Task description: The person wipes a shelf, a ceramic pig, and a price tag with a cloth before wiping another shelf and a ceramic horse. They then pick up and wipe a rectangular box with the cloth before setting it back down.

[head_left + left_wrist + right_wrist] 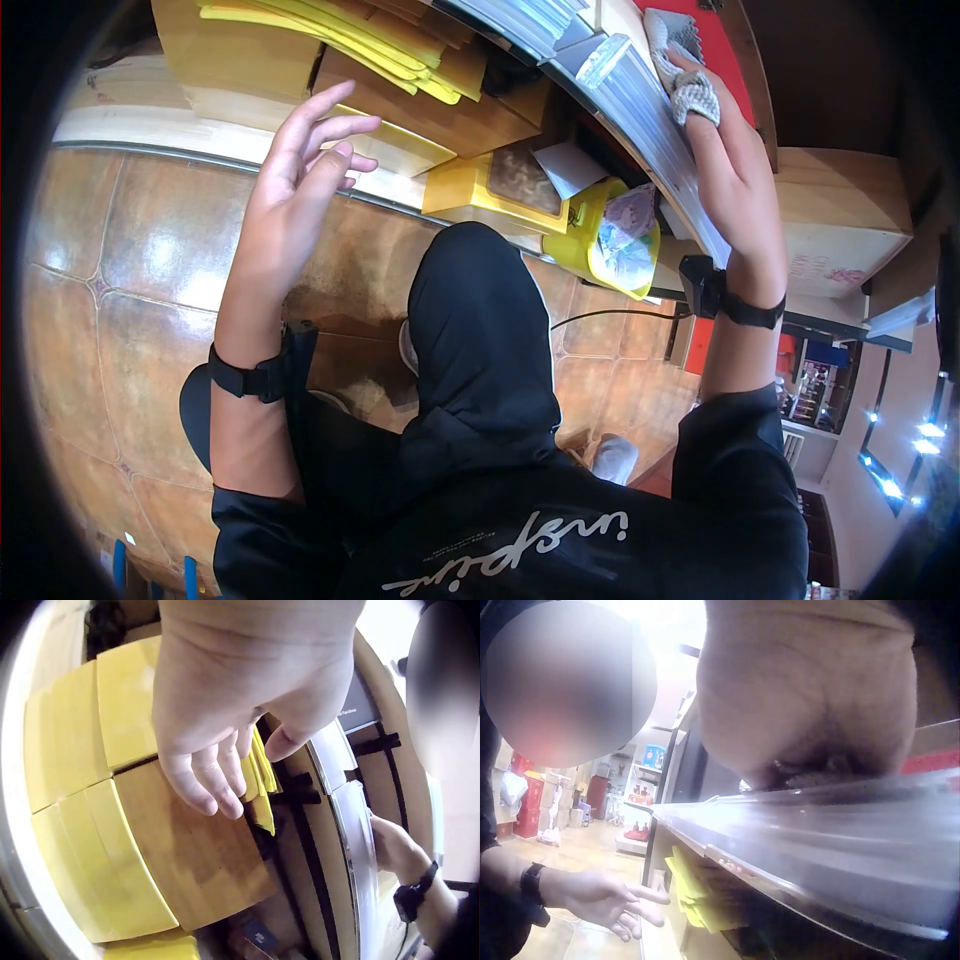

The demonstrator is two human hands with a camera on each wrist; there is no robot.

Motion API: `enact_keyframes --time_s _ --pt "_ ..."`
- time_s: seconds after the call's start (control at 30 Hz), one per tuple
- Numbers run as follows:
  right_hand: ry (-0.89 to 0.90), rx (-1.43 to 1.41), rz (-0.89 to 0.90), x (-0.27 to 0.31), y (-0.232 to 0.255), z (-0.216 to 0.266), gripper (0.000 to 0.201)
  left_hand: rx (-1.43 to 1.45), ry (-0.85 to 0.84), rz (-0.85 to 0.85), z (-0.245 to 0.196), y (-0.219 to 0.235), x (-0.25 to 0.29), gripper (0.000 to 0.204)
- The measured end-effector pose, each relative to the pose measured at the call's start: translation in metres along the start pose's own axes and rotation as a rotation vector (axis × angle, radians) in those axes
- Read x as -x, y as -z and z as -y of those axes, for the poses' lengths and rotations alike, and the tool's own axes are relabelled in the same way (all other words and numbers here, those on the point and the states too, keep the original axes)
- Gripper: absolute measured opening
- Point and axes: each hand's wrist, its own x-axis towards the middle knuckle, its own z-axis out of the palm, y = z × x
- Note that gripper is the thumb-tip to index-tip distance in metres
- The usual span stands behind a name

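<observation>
My right hand [735, 185] reaches over a shelf edge and grips a grey knitted cloth [692, 98], part of it bunched round the fingers. Under that cloth lies a red shelf surface [712, 45]. Along the shelf front runs a clear plastic strip [645, 120], right beside the hand; in the right wrist view it hides the fingertips. My left hand [305, 175] hangs in the air with fingers loosely bent and nothing in them. In the left wrist view it is over yellow-and-brown boxes [195, 847], near a stack of yellow folded sheets [330, 40].
Below the shelf stands a yellow bin [572, 252] holding crumpled plastic, next to a yellow box [455, 195]. A pale wooden box [840, 215] is at the right. A black cable [610, 312] runs from the right wrist camera. Brown tiles [165, 240] cover the floor.
</observation>
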Motion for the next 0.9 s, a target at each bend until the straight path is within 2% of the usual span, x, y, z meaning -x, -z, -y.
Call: enact_keyframes --time_s 0.1,0.2,0.4,0.6,0.9 --pt "-0.016 -0.017 0.06 -0.016 -0.002 0.006 0.046 0.018 0.027 0.016 0.004 0.009 0.001 0.054" --pt "0.093 -0.021 -0.013 -0.031 -0.013 0.018 0.041 0.066 0.048 0.003 0.006 0.012 0.001 0.053" --pt "0.015 -0.013 0.075 -0.04 -0.002 0.03 0.051 0.097 0.09 -0.033 0.001 0.016 -0.001 0.051" --pt "0.089 -0.018 0.082 -0.043 0.005 0.028 0.051 0.108 0.032 -0.02 0.012 0.018 -0.001 0.051" --pt "0.058 -0.046 0.068 -0.041 0.008 0.031 0.051 0.094 0.029 -0.047 0.024 0.024 0.007 0.048"
